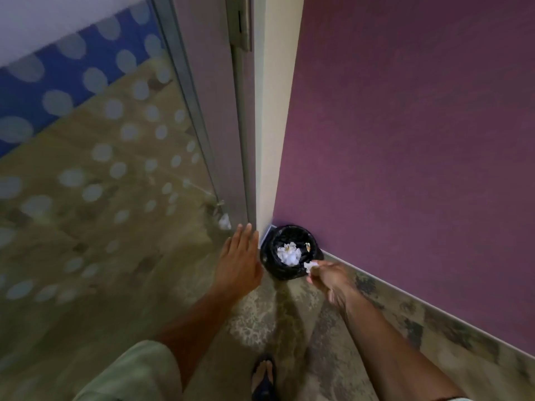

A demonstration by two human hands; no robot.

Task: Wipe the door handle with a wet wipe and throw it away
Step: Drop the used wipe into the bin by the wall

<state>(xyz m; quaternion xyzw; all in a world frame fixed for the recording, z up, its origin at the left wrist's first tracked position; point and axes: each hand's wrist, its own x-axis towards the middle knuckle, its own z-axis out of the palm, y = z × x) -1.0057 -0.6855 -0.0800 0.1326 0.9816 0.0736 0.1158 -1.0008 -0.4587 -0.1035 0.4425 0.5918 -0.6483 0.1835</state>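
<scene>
A small bin lined with a black bag (270, 266) stands on the floor in the corner, at the foot of the purple wall. Crumpled white tissues (288, 253) lie inside it. My right hand (330, 277) pinches a small white wet wipe (310, 266) at its fingertips, right over the bin's near right rim. My left hand (238, 260) is flat with the fingers spread, held just left of the bin and holding nothing. The door handle is not in view.
A glass door with frosted dots (115, 157) and a grey metal frame (231, 140) fills the left. The purple wall (405, 140) with a grey skirting (405, 296) runs on the right. My sandalled foot (265, 377) stands on the mottled floor below.
</scene>
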